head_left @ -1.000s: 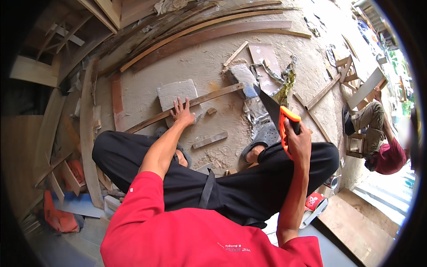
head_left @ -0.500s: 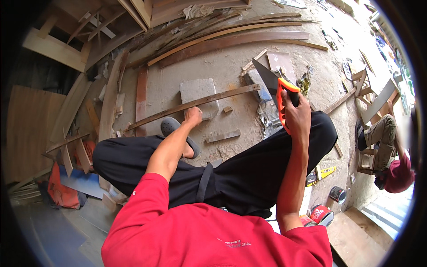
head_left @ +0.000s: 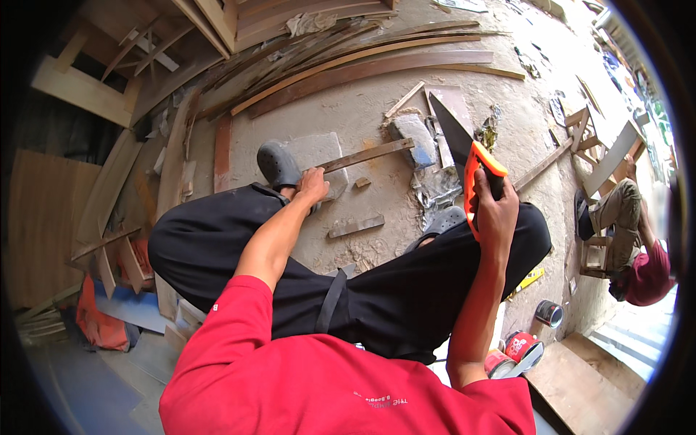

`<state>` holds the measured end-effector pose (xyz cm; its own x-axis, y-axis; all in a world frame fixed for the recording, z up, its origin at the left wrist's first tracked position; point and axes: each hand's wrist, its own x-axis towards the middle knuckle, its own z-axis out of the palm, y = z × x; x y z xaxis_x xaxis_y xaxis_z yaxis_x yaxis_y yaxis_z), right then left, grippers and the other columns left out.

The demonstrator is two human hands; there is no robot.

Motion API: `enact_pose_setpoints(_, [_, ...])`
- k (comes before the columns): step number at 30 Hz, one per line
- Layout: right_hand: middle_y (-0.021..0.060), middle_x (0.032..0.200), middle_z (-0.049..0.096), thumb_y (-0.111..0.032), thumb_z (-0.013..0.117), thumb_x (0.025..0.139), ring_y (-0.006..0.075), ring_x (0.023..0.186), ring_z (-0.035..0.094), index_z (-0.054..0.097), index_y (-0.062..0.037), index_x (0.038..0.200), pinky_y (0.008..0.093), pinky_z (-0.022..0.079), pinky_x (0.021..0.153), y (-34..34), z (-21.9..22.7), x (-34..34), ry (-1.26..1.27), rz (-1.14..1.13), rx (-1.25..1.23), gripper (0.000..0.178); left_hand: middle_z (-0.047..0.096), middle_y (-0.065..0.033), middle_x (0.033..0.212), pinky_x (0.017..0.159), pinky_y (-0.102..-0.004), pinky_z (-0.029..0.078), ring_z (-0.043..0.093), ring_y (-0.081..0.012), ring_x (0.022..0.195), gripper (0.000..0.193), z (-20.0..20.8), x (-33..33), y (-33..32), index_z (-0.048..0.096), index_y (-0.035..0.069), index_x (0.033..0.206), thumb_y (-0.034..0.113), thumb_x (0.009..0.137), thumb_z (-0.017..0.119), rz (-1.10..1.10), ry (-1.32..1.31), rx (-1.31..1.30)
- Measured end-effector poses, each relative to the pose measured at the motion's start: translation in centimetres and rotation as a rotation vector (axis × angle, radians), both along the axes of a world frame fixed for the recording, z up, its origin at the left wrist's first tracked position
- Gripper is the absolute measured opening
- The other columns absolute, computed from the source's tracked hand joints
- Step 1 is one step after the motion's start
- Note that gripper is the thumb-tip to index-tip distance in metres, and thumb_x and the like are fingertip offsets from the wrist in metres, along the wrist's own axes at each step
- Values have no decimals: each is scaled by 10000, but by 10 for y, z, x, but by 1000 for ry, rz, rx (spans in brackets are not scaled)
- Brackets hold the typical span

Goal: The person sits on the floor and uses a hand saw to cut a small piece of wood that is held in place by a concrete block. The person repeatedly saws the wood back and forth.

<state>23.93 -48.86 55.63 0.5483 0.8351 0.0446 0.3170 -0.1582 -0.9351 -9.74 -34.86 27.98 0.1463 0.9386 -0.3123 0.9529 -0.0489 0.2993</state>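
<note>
The left hand (head_left: pixel 314 185) had its fingers curled narrow on a wooden strip (head_left: pixel 370 155), gripping it just beside the left shoe (head_left: pixel 277 164). The strip ran from there to the right and slightly far, crossing a pale block (head_left: pixel 330 148) and ending at a second, blue-marked block (head_left: pixel 411 138); its left part was hidden behind the foot and leg. To the right, the right hand (head_left: pixel 496 206) held a handsaw (head_left: pixel 457 141), fingers wrapped around the orange and black handle. The dark blade pointed far and a little left, to the right of the strip's end and apart from it. Nearer than the strip, a small wood offcut (head_left: pixel 362 183) and a short flat piece (head_left: pixel 356 226) lay on the floor between the feet. Long boards (head_left: pixel 370 80) lay at the far side. At the near right stood a dark can (head_left: pixel 549 313), and at the far right sat a co-worker (head_left: pixel 645 275) in a dark red shirt.
</note>
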Motion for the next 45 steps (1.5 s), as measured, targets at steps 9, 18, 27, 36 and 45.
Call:
enact_pose_setpoints(9, [-14, 697, 560, -230, 646, 950, 53, 588, 481, 634, 16, 1020, 231, 362, 535, 37, -37, 25, 7, -38, -93, 256, 528, -176, 1276, 1008, -496, 409, 470, -367, 1233, 566, -51, 45, 114, 454, 61, 1357, 236, 854, 649, -106, 139, -25])
enact_pose_setpoints(18, [-11, 691, 554, -221, 649, 952, 58, 572, 481, 621, 21, 1058, 235, 372, 522, 78, -91, 56, -58, -3, -228, 266, 595, -145, 1141, 913, -461, 434, 556, -319, 1119, 419, -104, 56, 168, 531, 161, 1309, 114, 893, 527, -202, 161, 126])
enact_pose_setpoints(27, [21, 746, 600, -195, 682, 920, 89, 678, 532, 611, 26, 970, 250, 446, 646, 116, -75, 88, 31, -3, -272, 237, 571, -145, 1105, 873, -466, 452, 573, -312, 1054, 422, -112, 89, 192, 515, 157, 1328, 121, 908, 499, -292, 190, 214])
enact_pose_setpoints(36, [121, 697, 638, -210, 722, 881, 142, 590, 568, 644, 10, 984, 293, 460, 589, 183, -34, 119, -75, 33, -230, 256, 570, -156, 1133, 885, -462, 477, 577, -329, 1070, 382, -94, 154, 247, 519, 132, 1319, 126, 949, 428, -192, 253, 40])
enact_pose_setpoints(45, [135, 748, 677, -348, 725, 879, 172, 677, 669, 615, -4, 1019, 307, 504, 618, 111, -58, 184, -98, 22, -223, 388, 496, -156, 1218, 913, -440, 472, 491, -328, 1156, 526, -73, 214, 196, 495, 63, 1326, 206, 841, 637, -129, 230, 136])
